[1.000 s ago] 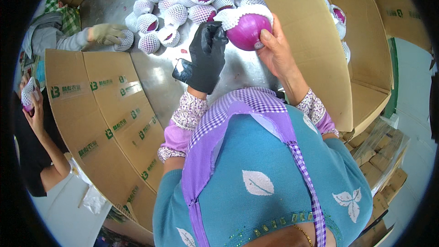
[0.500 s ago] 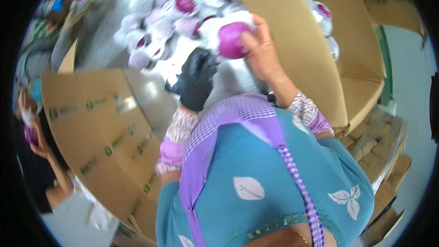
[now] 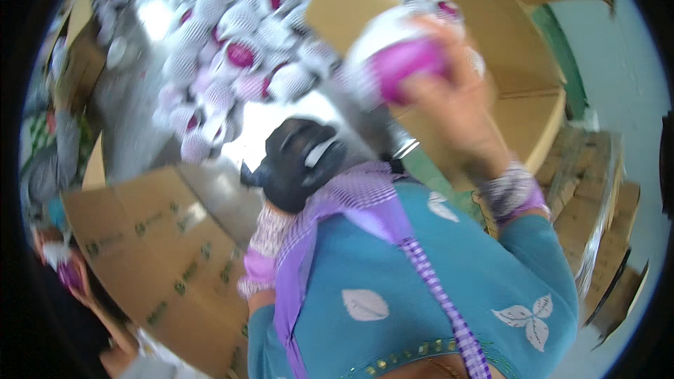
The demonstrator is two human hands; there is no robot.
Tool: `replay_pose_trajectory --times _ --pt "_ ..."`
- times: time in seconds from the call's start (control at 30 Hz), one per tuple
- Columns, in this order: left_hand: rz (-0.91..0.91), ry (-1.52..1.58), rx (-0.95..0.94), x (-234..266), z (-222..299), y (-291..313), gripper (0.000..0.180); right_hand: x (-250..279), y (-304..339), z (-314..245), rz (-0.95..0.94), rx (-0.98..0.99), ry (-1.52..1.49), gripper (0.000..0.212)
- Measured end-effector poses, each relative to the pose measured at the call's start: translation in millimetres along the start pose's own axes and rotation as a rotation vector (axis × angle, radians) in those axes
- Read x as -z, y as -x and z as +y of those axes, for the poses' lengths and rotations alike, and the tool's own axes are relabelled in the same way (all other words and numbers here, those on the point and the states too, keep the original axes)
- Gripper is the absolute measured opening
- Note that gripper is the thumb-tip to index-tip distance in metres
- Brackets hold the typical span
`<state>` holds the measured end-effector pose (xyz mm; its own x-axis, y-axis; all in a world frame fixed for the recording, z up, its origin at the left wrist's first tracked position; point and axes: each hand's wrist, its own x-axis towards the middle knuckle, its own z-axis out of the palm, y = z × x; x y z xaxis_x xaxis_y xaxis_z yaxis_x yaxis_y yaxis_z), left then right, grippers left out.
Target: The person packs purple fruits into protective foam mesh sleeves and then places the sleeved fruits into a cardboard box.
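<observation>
My right hand (image 3: 460, 98), bare and blurred by motion, grips a round purple fruit (image 3: 407, 69) partly covered by a white foam net sleeve. It is over the near side of an open cardboard carton (image 3: 523, 49) that has more netted fruits (image 3: 446, 8) inside. In a black glove, my left hand (image 3: 296, 161) is curled in front of my apron, above the metal table (image 3: 354, 123). A small white strip (image 3: 321, 152) shows at its fingers; what it is I cannot tell. Beyond that hand lies a large heap of net-sleeved purple fruits (image 3: 240, 55).
Another cardboard carton (image 3: 168, 260) stands at the left, beside the table. At the far left a co-worker's hand (image 3: 83, 277) holds a purple fruit; another person's sleeve (image 3: 67, 140) is above it. Stacked cartons (image 3: 590, 182) stand at the right, by a pale wall.
My right hand has carried the netted purple fruit from over the table rightward to the open carton. My left hand stays near my apron, turned so a white strip shows. The view has shifted.
</observation>
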<state>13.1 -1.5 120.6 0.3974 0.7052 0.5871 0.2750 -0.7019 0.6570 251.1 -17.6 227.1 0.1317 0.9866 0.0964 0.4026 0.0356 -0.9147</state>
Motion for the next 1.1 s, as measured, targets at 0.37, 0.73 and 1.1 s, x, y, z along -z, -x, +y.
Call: replay_pose_trajectory --times 0.37,0.73,1.1 --pt "-0.124 -0.521 0.276 -42 -112 38 0.072 196 -54 303 -0.235 -0.367 0.464 0.057" --pt "-0.075 -0.479 0.379 -66 -164 33 0.083 62 -27 42 -0.022 0.228 0.490 0.046" --pt "0.162 0.989 0.726 -31 -73 63 0.052 -138 14 109 -0.219 0.170 -0.029 0.048"
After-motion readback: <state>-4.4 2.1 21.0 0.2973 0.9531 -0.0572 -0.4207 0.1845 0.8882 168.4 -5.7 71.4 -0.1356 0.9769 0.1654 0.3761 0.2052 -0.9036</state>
